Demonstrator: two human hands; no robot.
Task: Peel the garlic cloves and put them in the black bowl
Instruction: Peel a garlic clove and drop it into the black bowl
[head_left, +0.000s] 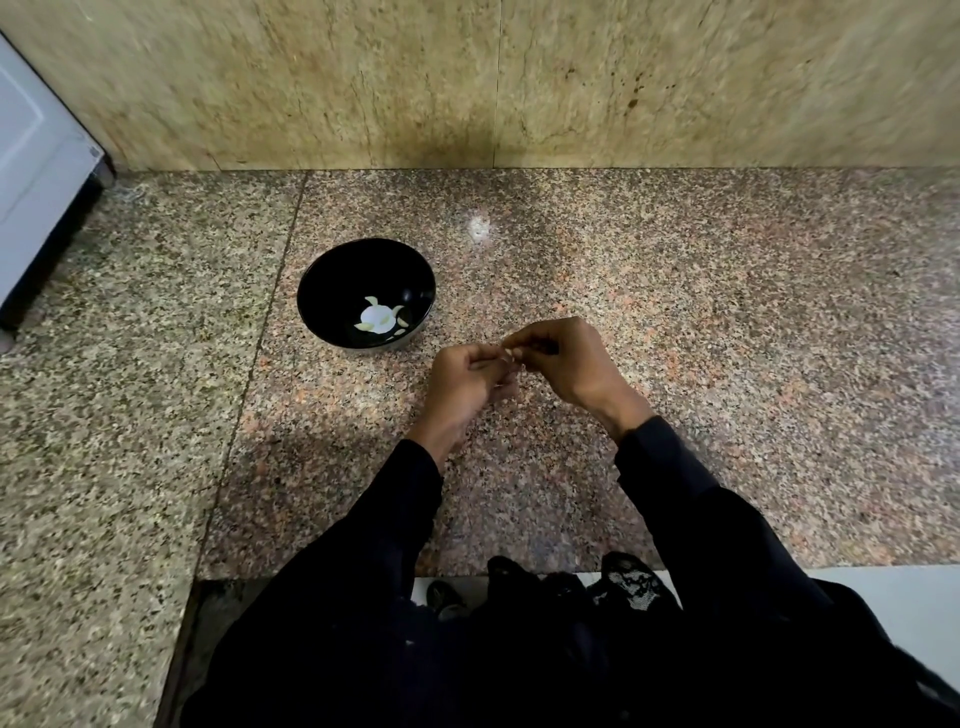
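Single view only: head-worn wide-angle camera is looking forward and steeply down from the near edge of the granite counter, facing the stone back wall. Close range; counter is filling mid-frame, edges bowing from lens distortion.

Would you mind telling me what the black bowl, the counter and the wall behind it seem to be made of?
Black bowl: glossy, with a bright light reflection inside; glazed ceramic or melamine, hard to say which.
Counter: polished granite, judging by its pink, grey and black speckle and sheen.
Wall: beige veined stone slabs, likely marble or granite, with a visible vertical joint.
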